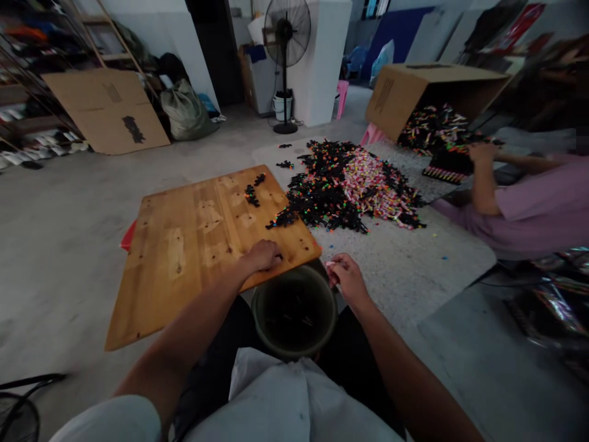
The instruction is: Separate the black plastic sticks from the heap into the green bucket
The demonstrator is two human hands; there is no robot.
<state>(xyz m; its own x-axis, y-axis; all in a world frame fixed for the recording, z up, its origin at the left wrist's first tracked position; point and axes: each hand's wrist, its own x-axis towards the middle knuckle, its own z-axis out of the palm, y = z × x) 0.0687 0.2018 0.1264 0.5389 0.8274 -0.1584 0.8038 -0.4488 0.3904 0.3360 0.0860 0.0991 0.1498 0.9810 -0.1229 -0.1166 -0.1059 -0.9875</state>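
My left hand (pixel 264 255) rests near the front right edge of a wooden board (pixel 197 227), its fingers curled round a small black piece (pixel 278 256). Over the right rim of a dark bucket (pixel 260 325), my right hand (pixel 347 277) pinches a small pink and white piece (pixel 329 264). Beyond my hands lies a heap of black pieces (pixel 317 196) with bright tips, mixed with pink and white pieces (pixel 372 181). A few black pieces (pixel 251 195) lie apart on the board.
The bucket stands between my legs. At the right, a person (pixel 538 190) in a pink top reaches to black pieces by a tipped cardboard box (pixel 400 98). The heap lies on a speckled grey tabletop (pixel 405 270). A standing fan (pixel 285 73) is at the back.
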